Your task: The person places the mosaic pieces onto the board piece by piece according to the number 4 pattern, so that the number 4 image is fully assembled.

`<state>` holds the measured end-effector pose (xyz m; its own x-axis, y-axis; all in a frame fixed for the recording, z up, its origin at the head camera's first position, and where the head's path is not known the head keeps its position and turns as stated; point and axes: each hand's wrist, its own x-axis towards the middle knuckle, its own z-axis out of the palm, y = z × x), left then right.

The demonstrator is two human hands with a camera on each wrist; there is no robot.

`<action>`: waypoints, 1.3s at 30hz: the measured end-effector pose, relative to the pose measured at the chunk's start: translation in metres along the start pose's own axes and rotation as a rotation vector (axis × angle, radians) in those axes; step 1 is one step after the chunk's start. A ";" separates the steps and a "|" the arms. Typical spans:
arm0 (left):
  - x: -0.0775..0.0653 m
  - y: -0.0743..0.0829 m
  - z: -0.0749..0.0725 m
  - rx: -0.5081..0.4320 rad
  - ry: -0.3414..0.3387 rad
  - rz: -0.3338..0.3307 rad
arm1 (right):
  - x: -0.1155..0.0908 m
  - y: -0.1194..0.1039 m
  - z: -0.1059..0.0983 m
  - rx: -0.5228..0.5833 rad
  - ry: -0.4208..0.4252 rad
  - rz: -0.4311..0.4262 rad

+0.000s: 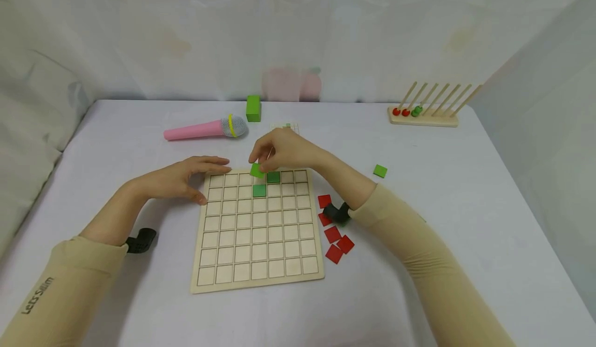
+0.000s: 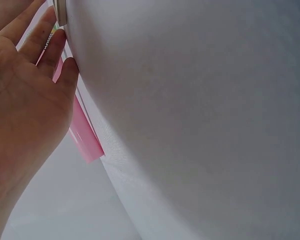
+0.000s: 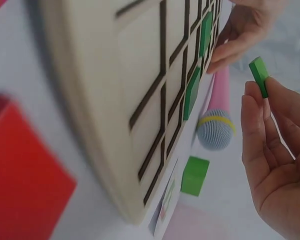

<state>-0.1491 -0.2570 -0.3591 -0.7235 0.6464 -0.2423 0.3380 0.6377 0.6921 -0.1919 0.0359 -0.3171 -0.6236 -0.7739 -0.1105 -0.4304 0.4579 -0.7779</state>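
Pinching a green tile [image 1: 257, 170] between thumb and fingers, a person's right hand [image 1: 291, 149] holds it just above the far row of a wooden grid board [image 1: 236, 223]. A loosened pinch could drop it askew, or against the two green tiles [image 1: 259, 191] lying in nearby cells. The left hand [image 1: 179, 179], its fingers loosely extended, lies at the board's far left corner, where a push might skew the board. A dipping wrist camera [image 1: 336, 213] could scatter the red tiles [image 1: 345, 244] beside the board.
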 end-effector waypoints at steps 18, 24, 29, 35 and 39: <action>-0.003 0.001 -0.002 0.011 -0.004 0.001 | 0.027 -0.022 0.030 -0.006 -0.131 0.074; -0.004 0.001 -0.002 0.015 0.000 -0.023 | 0.028 -0.027 0.041 -0.022 -0.221 0.104; -0.004 0.000 -0.002 0.009 -0.003 -0.023 | 0.029 -0.029 0.046 -0.079 -0.258 0.111; -0.005 0.000 -0.002 -0.003 -0.002 -0.025 | 0.030 -0.029 0.052 -0.154 -0.265 0.115; -0.005 0.002 -0.003 -0.022 -0.004 -0.029 | 0.029 -0.032 0.055 -0.200 -0.247 0.119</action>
<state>-0.1463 -0.2602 -0.3545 -0.7302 0.6296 -0.2654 0.3035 0.6469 0.6995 -0.1604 -0.0252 -0.3288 -0.5112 -0.7809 -0.3588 -0.4985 0.6096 -0.6164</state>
